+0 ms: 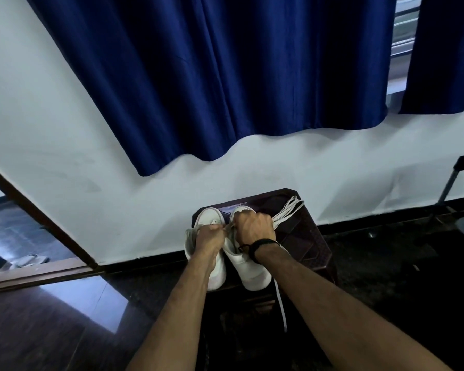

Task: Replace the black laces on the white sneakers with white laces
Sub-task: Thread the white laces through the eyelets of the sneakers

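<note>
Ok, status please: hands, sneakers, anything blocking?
Left hand and right hand both pinching white lace. Sneakers side by side on stool. Nothing blocking.

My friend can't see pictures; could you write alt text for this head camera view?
Two hands, left hand and right hand, pinch a white lace over two white sneakers on a dark stool. Blue curtain behind.

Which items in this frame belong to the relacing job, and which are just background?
Job:
- left sneaker
- right sneaker
- white laces, loose on the stool
- left hand and right hand, fingers curled at a lace between the shoes

Lying about:
- blue curtain
- footwear past the doorway
- metal stand
</note>
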### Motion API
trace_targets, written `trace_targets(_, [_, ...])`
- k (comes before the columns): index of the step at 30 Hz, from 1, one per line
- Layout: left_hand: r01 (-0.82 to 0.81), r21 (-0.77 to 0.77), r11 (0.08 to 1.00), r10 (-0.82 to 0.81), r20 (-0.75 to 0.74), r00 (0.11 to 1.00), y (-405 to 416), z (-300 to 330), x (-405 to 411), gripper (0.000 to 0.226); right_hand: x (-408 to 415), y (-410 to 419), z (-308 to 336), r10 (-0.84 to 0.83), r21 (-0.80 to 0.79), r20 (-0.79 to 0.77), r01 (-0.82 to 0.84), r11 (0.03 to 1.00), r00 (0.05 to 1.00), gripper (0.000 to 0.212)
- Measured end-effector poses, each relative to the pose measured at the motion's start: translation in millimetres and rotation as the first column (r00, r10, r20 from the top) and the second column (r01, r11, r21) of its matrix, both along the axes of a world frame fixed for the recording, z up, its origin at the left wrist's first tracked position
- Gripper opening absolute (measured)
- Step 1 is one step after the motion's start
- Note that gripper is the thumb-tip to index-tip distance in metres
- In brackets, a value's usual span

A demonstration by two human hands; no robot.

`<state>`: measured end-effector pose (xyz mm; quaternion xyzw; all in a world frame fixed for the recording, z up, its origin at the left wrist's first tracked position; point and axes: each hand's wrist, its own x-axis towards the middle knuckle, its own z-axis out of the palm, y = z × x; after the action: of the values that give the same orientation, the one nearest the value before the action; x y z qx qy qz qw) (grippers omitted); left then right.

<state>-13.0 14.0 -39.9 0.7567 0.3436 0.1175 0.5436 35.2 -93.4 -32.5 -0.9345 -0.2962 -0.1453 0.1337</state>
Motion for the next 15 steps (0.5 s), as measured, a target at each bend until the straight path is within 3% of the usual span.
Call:
trace_targets(4, [-0.077, -0.001, 0.997, 0.076, -0.083, 0.994, -1, 19, 2, 0.027, 0, 0, 2, -0.013, 0.006, -0.045, 0.013, 1.000, 0.999, 0.025])
trace_targets(9, [0.091, 0.367, 0.926, 0.030, -0.309, 0.950, -3, 42, 15, 0.020, 2, -2, 1, -0.037, 0.003, -0.090, 0.038, 0.999, 0.995, 0.027])
trace_targets(12, [0.103, 0.426, 0.899, 0.066, -0.363, 0.929, -5, 46, 19, 0.041, 3, -2, 1, -0.040, -0.001, -0.079, 0.040, 0.999, 0.996, 0.026])
trace_targets(15, [0.153, 0.464, 0.873, 0.053, -0.402, 0.914, -3, 47, 19, 0.039, 2, -2, 0, -0.038, -0.010, -0.076, 0.037, 0.999, 0.996, 0.025])
